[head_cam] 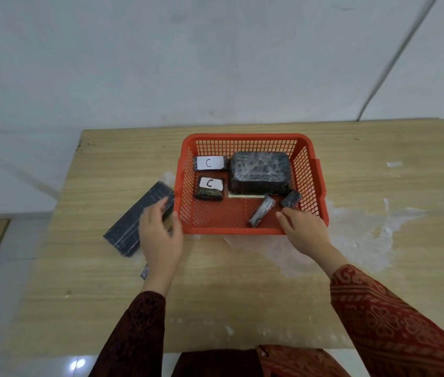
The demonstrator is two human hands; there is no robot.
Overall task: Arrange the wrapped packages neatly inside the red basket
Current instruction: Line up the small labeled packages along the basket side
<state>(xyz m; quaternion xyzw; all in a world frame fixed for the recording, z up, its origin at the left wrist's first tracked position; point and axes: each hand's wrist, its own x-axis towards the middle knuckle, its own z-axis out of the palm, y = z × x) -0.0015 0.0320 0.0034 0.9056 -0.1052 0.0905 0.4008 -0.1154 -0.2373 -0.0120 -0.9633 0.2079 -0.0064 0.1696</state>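
The long flat package (140, 217) left of the red basket (321, 183) is touched by the left hand (161, 235), fingers curled loosely over its near end; hard to tell if it's actually gripped. The right hand (303, 227) is held open and empty over the basket's near rim, just beside two small packages (262, 210). A big wrapped block (259, 171) and two C-labelled packages (210, 162) are sat inside

Both arms wear long dark maroon sleeves (394, 322) patterned with lighter floral batik motifs.
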